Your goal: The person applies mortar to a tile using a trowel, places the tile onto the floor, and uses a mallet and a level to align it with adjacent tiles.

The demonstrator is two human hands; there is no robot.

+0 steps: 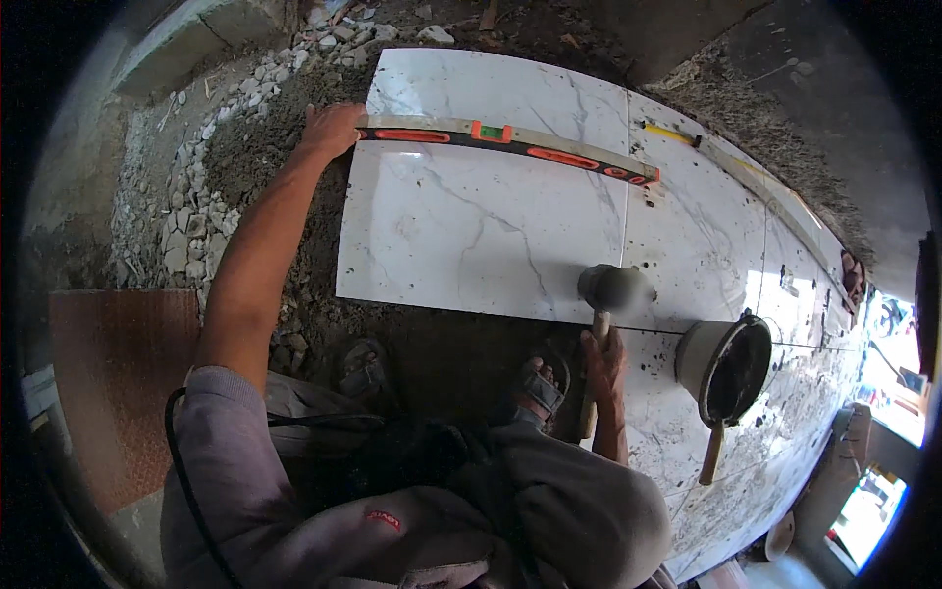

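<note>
My left hand [334, 130] grips the left end of a spirit level [461, 132] that lies across a large white marbled tile [442, 236]. The level has orange-rimmed slots and a green vial, and its right end reaches past the joint onto the neighbouring tile [687, 226]. In my right hand [604, 365], closed round the wooden handle, is a rubber mallet [613, 289]. Its dark grey head stands over the tile's near right corner; whether it touches the tile I cannot tell. My feet in sandals [365, 373] are on the dark ground just before the tile's near edge.
To the right, a bucket [693, 361] with dark contents stands on dirty tiles, a wooden handle [712, 454] by its rim. A long straightedge [775, 201] lies along the far right tiles. Left are wet mortar [257, 147], rubble [191, 231] and a brown board [123, 393].
</note>
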